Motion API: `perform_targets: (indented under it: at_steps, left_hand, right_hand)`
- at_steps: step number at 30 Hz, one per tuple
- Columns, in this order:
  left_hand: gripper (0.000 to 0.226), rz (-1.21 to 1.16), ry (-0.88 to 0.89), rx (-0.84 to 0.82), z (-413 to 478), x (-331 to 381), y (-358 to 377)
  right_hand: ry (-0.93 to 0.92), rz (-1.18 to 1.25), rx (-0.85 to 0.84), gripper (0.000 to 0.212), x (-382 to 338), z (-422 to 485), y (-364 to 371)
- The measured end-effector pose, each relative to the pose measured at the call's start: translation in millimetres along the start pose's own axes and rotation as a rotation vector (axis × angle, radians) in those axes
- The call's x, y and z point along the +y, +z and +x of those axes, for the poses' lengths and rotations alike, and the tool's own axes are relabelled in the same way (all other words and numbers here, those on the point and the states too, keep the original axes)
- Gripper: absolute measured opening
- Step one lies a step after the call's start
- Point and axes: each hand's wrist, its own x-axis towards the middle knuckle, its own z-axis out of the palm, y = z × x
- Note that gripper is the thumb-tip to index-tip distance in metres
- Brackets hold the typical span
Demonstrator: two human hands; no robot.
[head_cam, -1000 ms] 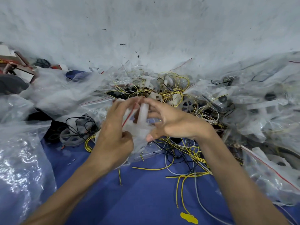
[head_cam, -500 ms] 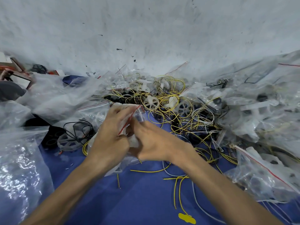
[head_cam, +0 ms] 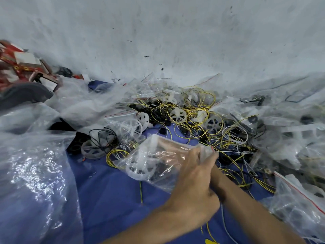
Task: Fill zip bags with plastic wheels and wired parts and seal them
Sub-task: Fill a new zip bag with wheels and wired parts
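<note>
Bag (head_cam: 158, 161), upright a moment ago, now tips sideways over the blue surface (head_cam: 109, 199). Your left hand (head_cam: 193, 187) grips its mouth. Your right hand (head_cam: 217, 170) sits mostly hidden behind it, so I cannot tell its grip. Sealing looks close.

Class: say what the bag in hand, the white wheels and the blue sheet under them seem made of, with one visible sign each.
Bag: thin clear plastic film, glossy; it crinkles, glints and shows its contents.
Wheels: white moulded plastic, slightly translucent, with thin even spokes.
Sheet: probably matte cloth, no glare; weave too blurred to confirm.
</note>
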Motion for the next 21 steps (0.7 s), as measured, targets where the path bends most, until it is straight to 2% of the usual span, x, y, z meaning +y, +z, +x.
perform_targets:
  at_steps: [1,2,3,4,5,6,7,8,10,12,15,17,19,20,21]
  left_hand:
    - [0.079,-0.007,-0.005,0.0,1.7,3.7,-1.3]
    - [0.082,-0.024,-0.009,0.006,4.5,6.4,-4.3]
    - [0.084,-0.054,-0.01,0.022,8.3,8.6,-9.8]
    - [0.084,-0.101,-0.007,0.051,13.0,9.3,-18.8]
    - [0.08,-0.149,-0.014,0.096,19.2,8.0,-31.1]
    - [0.073,-0.179,-0.025,0.156,25.9,5.9,-45.9]
    - [0.067,-0.188,-0.036,0.217,32.4,3.4,-61.8]
    - [0.061,-0.203,-0.036,0.26,37.9,1.9,-76.9]
    - [0.053,-0.266,-0.008,0.263,48.4,4.6,-99.3]
    - [0.05,-0.247,0.029,0.294,60.2,9.8,-109.4]
    - [0.044,-0.23,0.014,0.44,85.0,6.5,-116.5]
    - [0.045,-0.346,-0.092,0.497,99.7,-6.1,-124.0]
    - [0.036,-0.517,-0.111,0.403,102.9,-20.6,-125.0]
    - [0.032,-0.628,-0.092,0.287,100.2,-30.3,-121.9]
    - [0.042,-0.707,-0.096,0.156,94.5,-41.9,-117.0]
  right_hand:
    - [0.017,-0.104,0.026,0.101,5.3,-6.4,-2.2]
    - [0.0,-0.063,-0.008,0.098,-1.4,-9.8,-7.8]
    - [-0.153,-0.142,0.24,0.098,1.8,-11.5,-8.3]
    - [-0.206,-0.17,0.407,0.089,3.4,-9.0,-21.6]
    - [-0.342,-0.162,0.58,0.063,13.9,-5.9,-30.9]
    - [-0.495,-0.19,0.641,0.041,24.2,-12.3,-46.2]
    - [-0.532,0.017,0.581,0.035,32.3,-15.5,-56.9]
    - [-0.607,0.165,0.604,0.036,41.5,-19.5,-65.9]
    - [-0.667,0.305,0.642,0.044,54.4,-34.7,-80.7]
    - [-0.743,0.359,0.792,0.06,65.9,-48.0,-79.9]
    - [-0.628,0.284,0.896,0.071,74.6,-50.1,-77.6]
    - [-0.548,0.236,0.93,0.05,81.1,-40.6,-77.5]
    - [-0.469,0.176,1.009,0.025,84.7,-25.4,-75.5]
    - [-0.422,0.185,1.053,0.023,85.6,-16.6,-74.4]
    - [-0.401,0.261,1.081,0.025,86.5,-8.7,-74.2]
